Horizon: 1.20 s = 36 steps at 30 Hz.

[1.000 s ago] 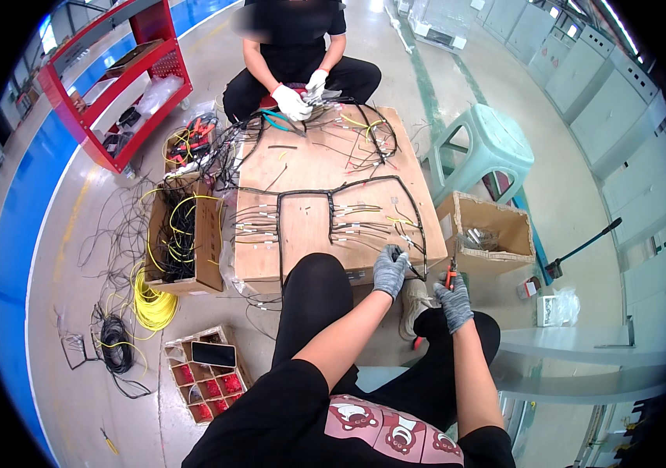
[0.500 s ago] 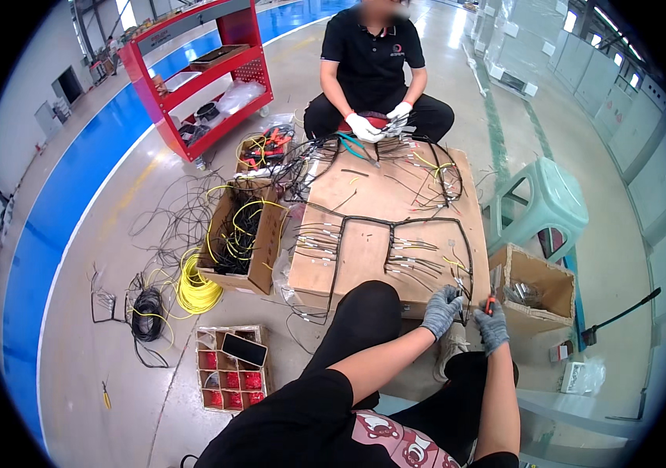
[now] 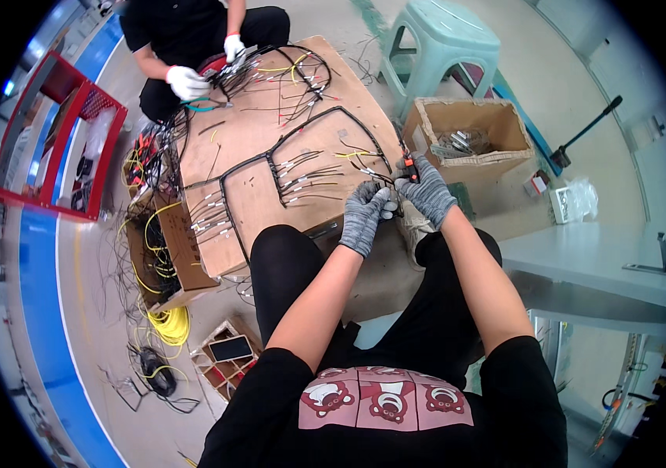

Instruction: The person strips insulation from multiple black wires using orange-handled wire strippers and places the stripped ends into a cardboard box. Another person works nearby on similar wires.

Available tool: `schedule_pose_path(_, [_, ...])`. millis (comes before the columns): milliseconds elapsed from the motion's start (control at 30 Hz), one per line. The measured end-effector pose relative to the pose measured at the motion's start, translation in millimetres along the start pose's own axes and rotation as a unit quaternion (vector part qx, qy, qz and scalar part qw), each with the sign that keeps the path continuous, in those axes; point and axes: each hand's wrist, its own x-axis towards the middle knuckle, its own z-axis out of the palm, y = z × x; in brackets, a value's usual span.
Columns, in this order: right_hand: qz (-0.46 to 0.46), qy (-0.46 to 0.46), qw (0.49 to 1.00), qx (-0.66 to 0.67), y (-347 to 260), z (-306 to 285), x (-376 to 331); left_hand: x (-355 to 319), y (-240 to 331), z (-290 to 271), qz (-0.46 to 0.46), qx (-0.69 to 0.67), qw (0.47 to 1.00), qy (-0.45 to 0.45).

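Both my hands wear grey gloves and are close together at the near right corner of a wooden board (image 3: pixel 251 222). My left hand (image 3: pixel 365 217) pinches the black wires (image 3: pixel 376 175) at the end of a branch of the taped wire harness (image 3: pixel 248 165). Closed in my right hand (image 3: pixel 430 193) is a small tool with a red-and-black handle (image 3: pixel 408 165); its exact kind is unclear. It touches or nearly touches the wires by my left fingers. Loose wire ends with white labels fan out from the harness across the board.
Across the board a person in white gloves (image 3: pixel 187 83) handles another wire bundle beside teal-handled pliers (image 3: pixel 204 104). A cardboard box (image 3: pixel 477 160) and a green stool (image 3: pixel 450 39) stand right. Left are a wire-filled box (image 3: pixel 184 249), yellow coil (image 3: pixel 170 326), divided tray (image 3: pixel 227 327) and red cart (image 3: pixel 63 204).
My view has swung to the right, so the board appears turned and farther left. My hands have come closer together, the right one bringing the tool to the wires.
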Motion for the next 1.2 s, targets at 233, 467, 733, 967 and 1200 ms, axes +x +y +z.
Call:
schedule_pose_path(233, [-0.031, 0.016, 0.99, -0.139, -15, -9, -10, -4, 9, 15, 0.006, 0.084, 0.996, -0.035])
schedule_pose_path(467, [-0.028, 0.037, 0.976, -0.214, -31, -15, -18, -1, 7, 10, 0.003, 0.037, 0.999, 0.01])
schedule_pose_path(733, [0.003, -0.064, 0.878, -0.475, -48, -41, -44, 3, 7, 1, 0.029, 0.032, 0.998, 0.037])
schedule_pose_path(967, [0.001, -0.066, 0.854, -0.516, -43, -43, -54, -3, 7, 7, 0.065, 0.081, 0.994, 0.022])
schedule_pose_path(1200, [-0.013, -0.052, 0.859, -0.509, -36, -42, -55, -4, 9, 10, 0.049, 0.077, 0.996, 0.006])
